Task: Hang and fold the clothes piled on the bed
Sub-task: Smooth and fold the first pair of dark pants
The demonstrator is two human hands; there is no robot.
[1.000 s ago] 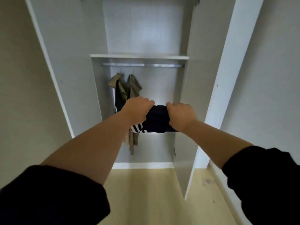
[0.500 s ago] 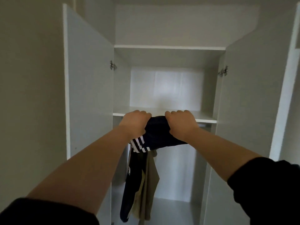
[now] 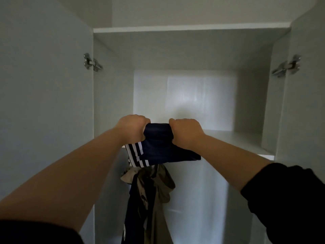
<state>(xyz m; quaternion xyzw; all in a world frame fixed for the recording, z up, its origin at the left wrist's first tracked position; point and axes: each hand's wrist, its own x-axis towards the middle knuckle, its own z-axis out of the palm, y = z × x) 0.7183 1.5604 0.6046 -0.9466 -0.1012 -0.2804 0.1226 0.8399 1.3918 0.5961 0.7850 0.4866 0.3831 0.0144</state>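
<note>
Folded navy garment point(image 3: 159, 145), white side stripes: held at the front edge of the wardrobe shelf point(image 3: 237, 139). Left grip point(image 3: 131, 128), right grip point(image 3: 186, 132): fingers curled tight round its two ends. Below the shelf: hanging clothes point(image 3: 154, 191), olive and navy.

The head-worn camera looks slightly up, close into an open white laminate wardrobe point(image 3: 193, 50). The left hand point(image 3: 131, 128) and right hand point(image 3: 186, 132) enter from 7 and 4 o'clock, gripping a folded navy striped garment point(image 3: 158, 140) centre-frame.

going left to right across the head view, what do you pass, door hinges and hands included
left hinge → left hand → folded navy garment → right hand → right hinge
</note>
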